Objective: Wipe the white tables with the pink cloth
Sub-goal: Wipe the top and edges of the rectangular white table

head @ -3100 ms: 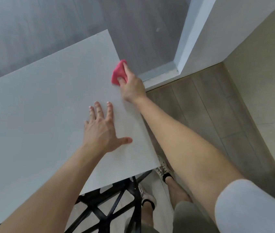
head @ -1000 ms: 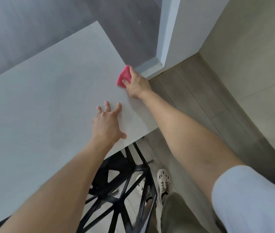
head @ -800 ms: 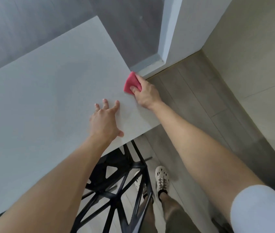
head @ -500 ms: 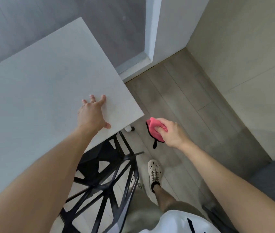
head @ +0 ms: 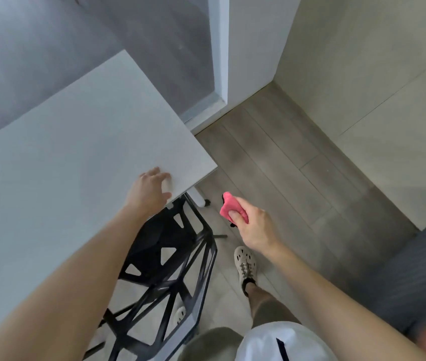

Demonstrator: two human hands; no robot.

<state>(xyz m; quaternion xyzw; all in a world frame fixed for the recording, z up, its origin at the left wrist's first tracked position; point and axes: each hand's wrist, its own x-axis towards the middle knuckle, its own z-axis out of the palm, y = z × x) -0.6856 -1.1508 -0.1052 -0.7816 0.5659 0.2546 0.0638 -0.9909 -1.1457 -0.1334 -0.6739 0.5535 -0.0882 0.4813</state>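
Observation:
The white table [head: 71, 142] fills the left half of the view, its near right corner pointing at the floor. My left hand [head: 150, 190] lies on the table near that corner, fingers spread and slightly blurred. My right hand [head: 252, 226] is off the table, over the wooden floor to the right of the corner, and grips the bunched pink cloth [head: 230, 208], which sticks out past my thumb and fingers.
A black lattice-frame chair [head: 170, 261] stands tucked under the table's near edge. A white table leg [head: 198, 198] shows below the corner. A white wall pillar [head: 248, 48] and beige wall bound the floor on the right; a dark grey piece [head: 415, 272] sits at right.
My right hand took the pink cloth off the table's right edge and now holds it over the floor. My left hand stayed on the table near the corner. The view swung right.

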